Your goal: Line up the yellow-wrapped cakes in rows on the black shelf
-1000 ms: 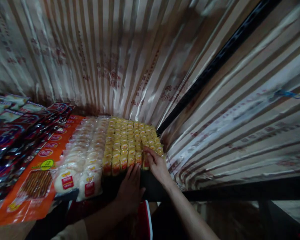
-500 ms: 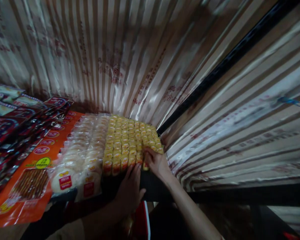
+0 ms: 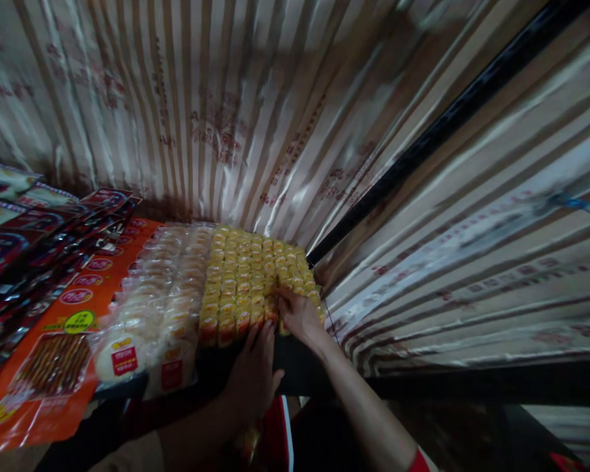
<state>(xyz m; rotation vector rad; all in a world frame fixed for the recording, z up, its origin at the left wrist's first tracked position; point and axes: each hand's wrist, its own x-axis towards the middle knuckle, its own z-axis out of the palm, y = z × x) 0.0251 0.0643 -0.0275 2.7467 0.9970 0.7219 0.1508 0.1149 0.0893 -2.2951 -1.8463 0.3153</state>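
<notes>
Small yellow wrapped snack packets [image 3: 243, 278] stand in tight rows on the dark shelf [image 3: 216, 360]. My right hand [image 3: 299, 316] reaches over the front right of these rows, thumb and fingers pinched at one yellow packet; the fingertips partly cover it. At the front edge, my left hand [image 3: 253, 367] rests its stretched fingers against the ends of the nearest packets, with its thumb apart. Both hands are close together, the left one lower.
Clear bags of round pale cakes [image 3: 122, 351] lie left of the yellow rows. Beyond them are an orange snack bag [image 3: 44, 410] and dark glossy packets [image 3: 54, 242]. Striped sheeting [image 3: 255, 98] rises behind, crossed by a black post [image 3: 423, 144]. Below sits a red container with a pale rim [image 3: 288, 432].
My right hand has shifted slightly left and up over the yellow packets. My left hand stays against the front row. The view has moved a little.
</notes>
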